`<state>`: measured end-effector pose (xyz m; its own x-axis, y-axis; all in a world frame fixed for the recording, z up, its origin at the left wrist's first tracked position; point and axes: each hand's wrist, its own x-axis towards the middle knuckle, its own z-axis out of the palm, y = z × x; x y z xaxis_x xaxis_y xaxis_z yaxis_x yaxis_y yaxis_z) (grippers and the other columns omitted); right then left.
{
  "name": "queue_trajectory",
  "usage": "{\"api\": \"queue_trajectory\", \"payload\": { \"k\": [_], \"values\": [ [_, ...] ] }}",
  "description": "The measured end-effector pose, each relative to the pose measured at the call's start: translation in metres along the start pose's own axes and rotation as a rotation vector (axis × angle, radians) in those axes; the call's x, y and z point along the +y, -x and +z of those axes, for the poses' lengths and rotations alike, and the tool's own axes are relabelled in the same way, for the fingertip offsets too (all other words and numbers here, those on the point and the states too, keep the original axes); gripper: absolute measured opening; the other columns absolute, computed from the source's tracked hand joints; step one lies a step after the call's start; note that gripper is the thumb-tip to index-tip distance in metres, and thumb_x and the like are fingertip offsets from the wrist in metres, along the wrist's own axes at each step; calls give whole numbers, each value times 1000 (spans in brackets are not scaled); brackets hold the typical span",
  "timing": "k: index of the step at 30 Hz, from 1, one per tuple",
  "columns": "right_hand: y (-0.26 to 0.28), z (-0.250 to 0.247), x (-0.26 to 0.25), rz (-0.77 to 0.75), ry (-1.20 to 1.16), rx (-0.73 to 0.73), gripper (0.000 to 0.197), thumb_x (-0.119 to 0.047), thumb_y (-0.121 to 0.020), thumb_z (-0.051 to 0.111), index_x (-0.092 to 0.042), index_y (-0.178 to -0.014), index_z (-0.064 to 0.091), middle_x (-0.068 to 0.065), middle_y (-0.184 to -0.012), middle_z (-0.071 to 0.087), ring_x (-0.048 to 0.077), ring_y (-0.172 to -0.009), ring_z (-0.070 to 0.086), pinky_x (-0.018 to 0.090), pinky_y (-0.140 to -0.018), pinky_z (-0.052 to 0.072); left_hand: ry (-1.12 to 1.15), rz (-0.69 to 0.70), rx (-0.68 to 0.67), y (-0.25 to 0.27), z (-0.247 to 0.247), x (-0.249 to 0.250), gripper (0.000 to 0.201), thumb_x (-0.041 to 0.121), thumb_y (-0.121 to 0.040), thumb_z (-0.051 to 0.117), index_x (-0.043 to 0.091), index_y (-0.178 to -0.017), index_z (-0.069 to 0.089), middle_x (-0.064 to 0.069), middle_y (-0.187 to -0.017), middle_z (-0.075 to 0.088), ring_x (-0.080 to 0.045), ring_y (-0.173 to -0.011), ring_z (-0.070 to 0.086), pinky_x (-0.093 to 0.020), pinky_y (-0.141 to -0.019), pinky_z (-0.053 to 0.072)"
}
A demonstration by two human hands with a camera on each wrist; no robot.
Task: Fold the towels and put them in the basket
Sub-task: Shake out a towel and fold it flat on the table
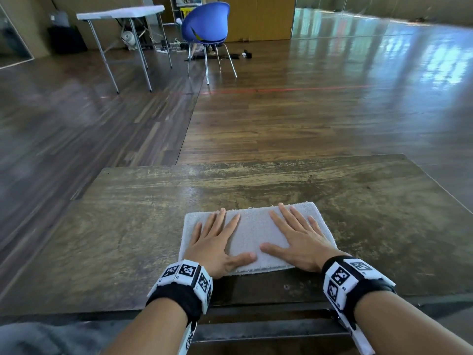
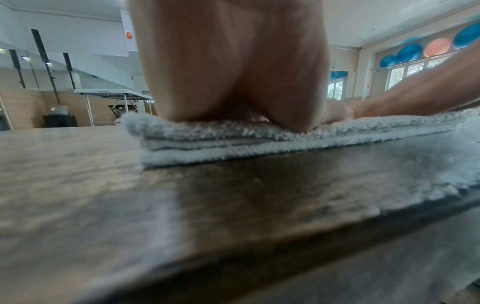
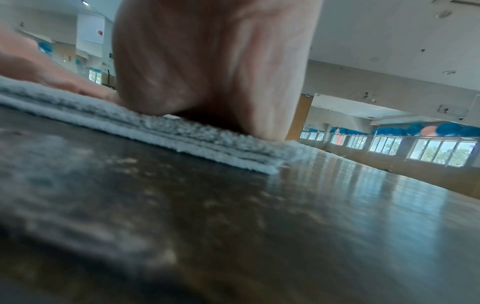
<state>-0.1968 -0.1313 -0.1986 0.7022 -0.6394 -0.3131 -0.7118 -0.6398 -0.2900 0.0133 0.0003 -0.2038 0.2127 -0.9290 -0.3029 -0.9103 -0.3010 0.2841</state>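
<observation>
A folded pale grey towel lies flat near the front edge of a worn wooden table. My left hand presses palm-down on its left half with fingers spread and straight. My right hand presses flat on its right half the same way. In the left wrist view the towel shows several stacked layers under the heel of my left hand. The right wrist view shows the towel's layered edge beneath the heel of my right hand. No basket is in view.
The table's far edge drops to a shiny wooden floor. A blue chair and a white folding table stand far back on the left. Bare tabletop extends to both sides of the towel.
</observation>
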Motion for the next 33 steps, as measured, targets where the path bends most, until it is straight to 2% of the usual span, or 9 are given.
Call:
{"api": "queue_trajectory", "payload": {
  "k": [8, 15, 20, 23, 25, 27, 30, 31, 33],
  "values": [
    [21, -2, 10, 126, -30, 34, 131, -107, -56, 18, -33, -157, -20, -20, -160, -31, 1, -147, -29, 51, -122, -14, 24, -38, 14, 9, 2, -8, 117, 107, -54, 21, 52, -148, -23, 16, -157, -37, -4, -143, -35, -38, -118, -20],
    [37, -1, 26, 189, -74, 62, 135, -108, -53, 19, -31, -156, -23, -23, -159, -31, 2, -148, -26, 53, -122, -14, -19, -144, 19, 28, -1, -17, 105, 107, -56, 12, 57, -137, -33, 15, -153, -42, -10, -142, -40, -48, -109, -32],
    [45, 1, 27, 221, -65, 94, 138, -110, -49, 17, -32, -157, -20, -23, -160, -28, 8, -151, -21, 53, -120, -17, -56, -202, 7, 34, -4, -11, 90, 92, -65, -15, 51, -144, -30, 10, -155, -41, -12, -144, -36, -56, -115, -24],
    [49, 4, 18, 229, -76, 124, 137, -107, -53, 21, -29, -159, -15, -18, -164, -23, 13, -153, -19, 53, -121, -17, -116, -249, 53, 33, -2, 6, 89, 86, -71, -19, 43, -148, -28, 3, -156, -40, -20, -145, -35, -57, -112, -28],
    [52, 7, 9, 221, -88, 191, 133, -104, -58, 22, -25, -161, -7, -12, -168, -14, 15, -154, -15, 52, -122, -14, -125, -191, 141, 31, 4, 27, 88, 84, -75, -17, 38, -150, -27, 3, -155, -43, -23, -144, -37, -56, -110, -30],
    [55, 10, 2, 211, -74, 314, 118, -98, -69, 20, -22, -159, 15, -4, -168, 8, 19, -155, -3, 50, -124, -5, -100, -53, 198, 25, 10, 56, 83, 82, -80, -14, 40, -150, -25, 10, -154, -44, -19, -144, -38, -54, -110, -28],
    [58, 11, 1, 201, -8, 570, 74, -71, -93, 32, -20, -147, 41, -2, -155, 34, 21, -149, 18, 45, -122, 16, -52, 114, 240, 7, 19, 100, 65, 67, -95, -1, 43, -155, -7, 15, -160, -31, -12, -148, -30, -52, -114, -21],
    [58, 10, 5, 200, -30, 599, 63, -58, -98, 36, -20, -149, 40, -4, -158, 32, 20, -150, 17, 43, -121, 18, -34, 140, 237, 1, 20, 112, 62, 64, -98, 1, 42, -156, -2, 16, -162, -26, -11, -149, -27, -51, -116, -19],
    [56, 10, 12, 172, -92, 534, 59, -41, -102, 38, -25, -158, 26, -9, -167, 15, 16, -155, 3, 41, -123, 15, -2, 145, 208, -10, 23, 129, 64, 64, -97, 1, 41, -157, 0, 17, -164, -17, -9, -150, -22, -47, -118, -17]
  ]
}}
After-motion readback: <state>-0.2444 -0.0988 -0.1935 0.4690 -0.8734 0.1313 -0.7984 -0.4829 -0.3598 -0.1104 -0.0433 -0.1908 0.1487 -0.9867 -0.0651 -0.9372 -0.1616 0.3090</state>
